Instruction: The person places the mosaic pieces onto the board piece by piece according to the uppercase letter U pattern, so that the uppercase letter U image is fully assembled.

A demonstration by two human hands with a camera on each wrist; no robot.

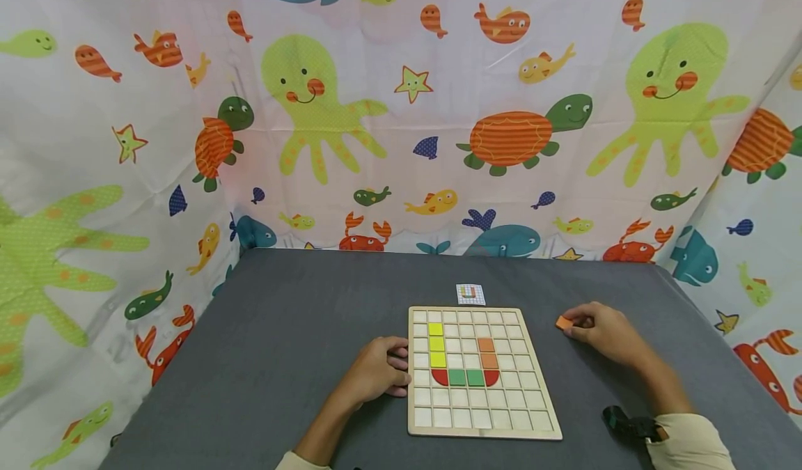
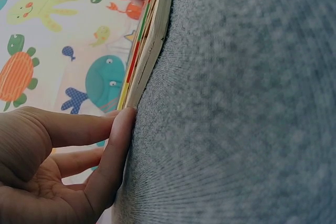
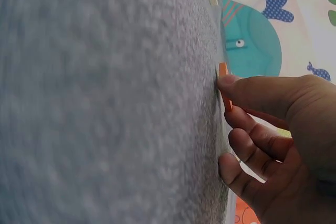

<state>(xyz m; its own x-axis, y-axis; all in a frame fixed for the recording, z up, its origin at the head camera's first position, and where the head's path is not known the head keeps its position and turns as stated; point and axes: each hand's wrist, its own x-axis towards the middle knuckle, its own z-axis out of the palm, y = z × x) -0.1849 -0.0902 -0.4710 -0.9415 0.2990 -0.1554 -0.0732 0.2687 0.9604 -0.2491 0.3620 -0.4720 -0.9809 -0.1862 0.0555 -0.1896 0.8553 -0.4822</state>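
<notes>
A wooden grid board [image 1: 489,425] lies flat on the grey table, carrying yellow tiles [image 1: 436,345], orange tiles [image 1: 487,354], green tiles [image 1: 466,377] and red rounded tiles [image 1: 441,377] in a U shape. Along the board's left edge rests my left hand [image 1: 376,369]; its thumb and fingertips touch the rim, as the left wrist view also shows. To the right of the board, my right hand [image 1: 604,329] pinches a small orange tile [image 1: 564,322] between thumb and fingers. That tile [image 3: 224,87] is on edge, close against the table surface in the right wrist view.
Just behind the board sits a small card [image 1: 470,294] printed with a coloured U pattern on a grid. Grey cloth [image 1: 301,317] covers the table. A curtain [image 1: 388,122] with sea animals hangs around its back and sides.
</notes>
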